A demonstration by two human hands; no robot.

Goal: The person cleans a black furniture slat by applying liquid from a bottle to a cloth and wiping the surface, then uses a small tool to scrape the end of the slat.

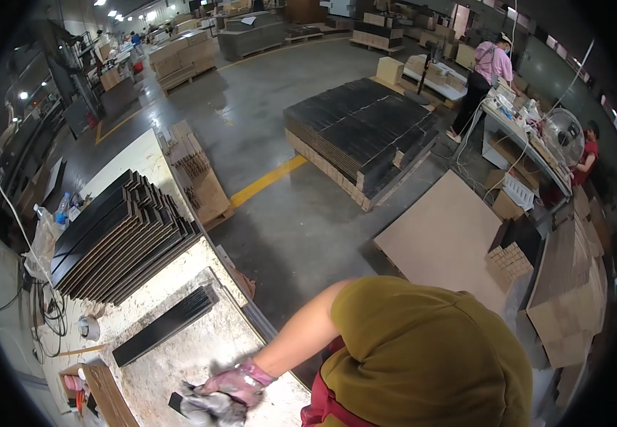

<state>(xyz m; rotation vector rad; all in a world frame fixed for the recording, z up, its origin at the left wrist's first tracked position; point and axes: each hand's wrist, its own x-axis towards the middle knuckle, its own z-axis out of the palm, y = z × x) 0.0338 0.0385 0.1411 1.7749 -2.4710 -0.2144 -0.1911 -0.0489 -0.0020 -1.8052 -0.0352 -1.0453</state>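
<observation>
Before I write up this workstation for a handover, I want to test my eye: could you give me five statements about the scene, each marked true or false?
1. The pink-gloved hand touches crumpled grey material. True.
2. The sleeve above the bare forearm is bright blue. False: the sleeve is olive.
3. A small black piece shows beside the grey material. True.
4. Long dark strips lie on the pale bench. True.
5. The fan is at the picture's left. False: the fan is at the right.

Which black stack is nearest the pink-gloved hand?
The low stack of narrow black strips on the bench. The taller stepped stack lies farther up; the broad black stack is off the bench.
</observation>
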